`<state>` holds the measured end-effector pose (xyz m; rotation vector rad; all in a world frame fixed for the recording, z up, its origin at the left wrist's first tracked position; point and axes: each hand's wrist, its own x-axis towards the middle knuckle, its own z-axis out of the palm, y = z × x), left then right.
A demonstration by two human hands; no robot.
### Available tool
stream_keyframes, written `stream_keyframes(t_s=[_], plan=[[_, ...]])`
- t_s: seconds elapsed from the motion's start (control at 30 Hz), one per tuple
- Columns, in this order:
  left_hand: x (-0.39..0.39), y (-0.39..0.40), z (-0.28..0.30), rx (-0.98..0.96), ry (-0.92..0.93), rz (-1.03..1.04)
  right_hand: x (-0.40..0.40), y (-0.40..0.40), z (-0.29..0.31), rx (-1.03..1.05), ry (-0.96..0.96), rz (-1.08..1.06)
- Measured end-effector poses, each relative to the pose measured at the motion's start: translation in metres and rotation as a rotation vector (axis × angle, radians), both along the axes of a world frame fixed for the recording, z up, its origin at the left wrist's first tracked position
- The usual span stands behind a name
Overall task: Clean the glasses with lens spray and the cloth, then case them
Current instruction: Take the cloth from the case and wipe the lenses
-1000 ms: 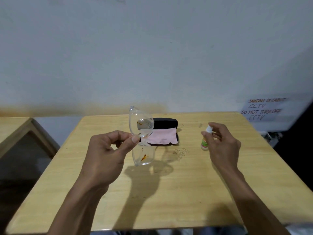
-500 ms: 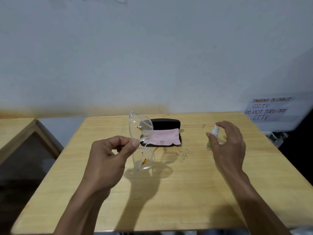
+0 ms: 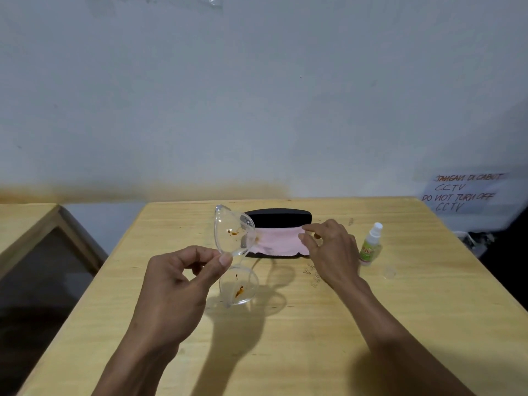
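The left hand point(image 3: 177, 284) pinches the clear glasses point(image 3: 235, 254) at the bridge between thumb and forefinger, holding them on end above the table point(image 3: 314, 352), with 1 lens toward 12 o'clock and the other toward 6. Both lenses carry orange-brown smears. The other fingers of that hand are curled in.

The right hand point(image 3: 333, 252) is at the 3 o'clock edge of the pink cloth point(image 3: 278, 241), its thumb and forefinger closing on that edge; whether they already grip it, I cannot tell. It holds nothing else.

The cloth lies draped over the front of the black case point(image 3: 281, 218), which is shut and sits flat on the table at 12 o'clock from the hands, near the far edge. The upper lens of the glasses overlaps the 9 o'clock end of the case and cloth in this view.

The spray bottle point(image 3: 371, 245) stands upright on the table at 3 o'clock from the right hand, just beside it but apart, white nozzle on top and a green label on the body. A small clear cap point(image 3: 389, 272) lies on the table at 5 o'clock from the bottle.

A paper sign point(image 3: 464, 192) with handwritten text hangs on the wall at 2 o'clock from the table.
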<state>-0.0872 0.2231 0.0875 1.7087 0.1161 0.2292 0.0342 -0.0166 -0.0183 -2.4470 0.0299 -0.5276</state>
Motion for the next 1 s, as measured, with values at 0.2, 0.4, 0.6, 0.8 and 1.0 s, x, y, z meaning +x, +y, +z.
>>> stream_keyframes(t_s=[0.2, 0.4, 0.6, 0.8, 1.0], plan=[[0.006, 0.007, -0.006, 0.022, 0.000, -0.016, 0.022, -0.001, -0.008, -0.088, 0.032, -0.009], [0.009, 0.009, -0.007, 0.016, 0.002, -0.031, 0.026, 0.002, -0.009, -0.079, 0.010, -0.025], [0.008, 0.007, -0.006, -0.034, 0.030, -0.007, 0.008, 0.006, 0.005, 0.078, 0.047, 0.015], [0.007, -0.001, -0.007, 0.027, 0.045, 0.003, -0.026, 0.011, 0.072, 0.304, 0.121, 0.184], [-0.001, -0.015, -0.007, 0.157, 0.052, 0.019, -0.054, 0.016, 0.130, 0.443, 0.147, 0.267]])
